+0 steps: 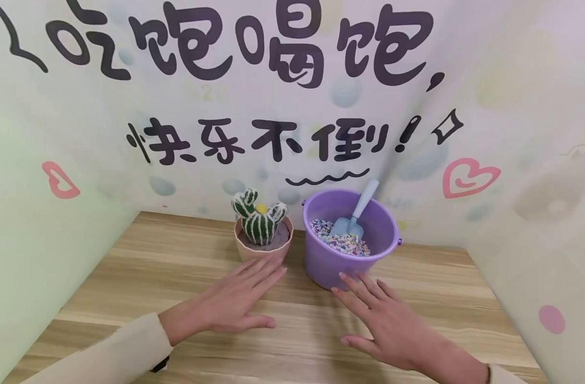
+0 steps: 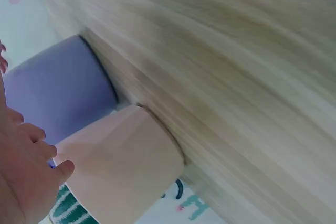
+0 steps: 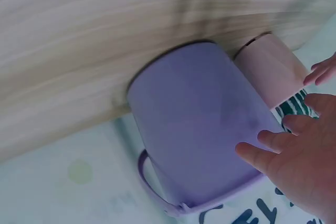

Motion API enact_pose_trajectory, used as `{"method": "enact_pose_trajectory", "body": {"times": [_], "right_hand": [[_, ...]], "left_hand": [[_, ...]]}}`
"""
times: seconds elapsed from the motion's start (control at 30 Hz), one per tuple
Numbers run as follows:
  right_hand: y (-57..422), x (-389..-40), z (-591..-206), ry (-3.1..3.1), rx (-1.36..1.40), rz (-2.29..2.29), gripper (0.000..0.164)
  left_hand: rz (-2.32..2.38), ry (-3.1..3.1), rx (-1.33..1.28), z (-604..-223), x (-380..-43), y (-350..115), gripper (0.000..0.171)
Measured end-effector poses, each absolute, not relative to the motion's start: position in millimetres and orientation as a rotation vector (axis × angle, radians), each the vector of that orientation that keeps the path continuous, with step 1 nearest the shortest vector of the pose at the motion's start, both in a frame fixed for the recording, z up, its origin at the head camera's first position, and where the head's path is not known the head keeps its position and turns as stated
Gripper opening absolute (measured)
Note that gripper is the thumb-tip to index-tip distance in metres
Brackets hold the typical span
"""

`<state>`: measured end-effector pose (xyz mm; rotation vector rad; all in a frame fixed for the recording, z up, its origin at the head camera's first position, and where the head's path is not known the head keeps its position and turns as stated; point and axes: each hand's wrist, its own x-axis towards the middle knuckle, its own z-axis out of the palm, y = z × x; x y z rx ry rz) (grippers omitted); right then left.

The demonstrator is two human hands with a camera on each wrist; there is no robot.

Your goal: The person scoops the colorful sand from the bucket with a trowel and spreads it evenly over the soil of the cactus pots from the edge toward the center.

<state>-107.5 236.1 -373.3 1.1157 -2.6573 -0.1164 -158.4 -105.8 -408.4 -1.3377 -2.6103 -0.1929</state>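
My left hand (image 1: 239,298) stretches out palm down with straight fingers, its fingertips just in front of a pink pot (image 1: 263,252) that holds a striped green cactus (image 1: 259,226) with a yellow top. To the right, my right hand (image 1: 385,322) reaches forward with its fingers spread, overlapping the lower front of a purple bucket (image 1: 326,269) in the head view. Inside the bucket lie small multicoloured pebbles (image 1: 345,245) and a light blue shovel (image 1: 364,202), its handle leaning up past the rim. Neither hand holds anything. The right wrist view shows the bucket's purple handle (image 3: 149,182) hanging at its side.
Pot and bucket stand side by side at the back of a wood-grain table (image 1: 177,250). Close behind them rises a printed wall cloth (image 1: 254,101) with large dark lettering and hearts. Pale side walls (image 1: 38,224) flank the table.
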Motion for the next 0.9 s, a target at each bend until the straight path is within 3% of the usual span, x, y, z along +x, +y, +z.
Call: {"method": "enact_pose_trajectory", "body": {"times": [0.57, 0.9], "right_hand": [[230.4, -119.4, -317.0, -2.553, 1.281, -0.069, 0.067], [231.4, -141.6, -298.8, -2.649, 1.201, -0.039, 0.070]], "left_hand": [[-0.752, -2.731, -1.189, -400.3, -163.8, -62.4, 0.097], [-1.029, -2.687, -1.033, -405.8, -165.1, -33.8, 0.100]]}}
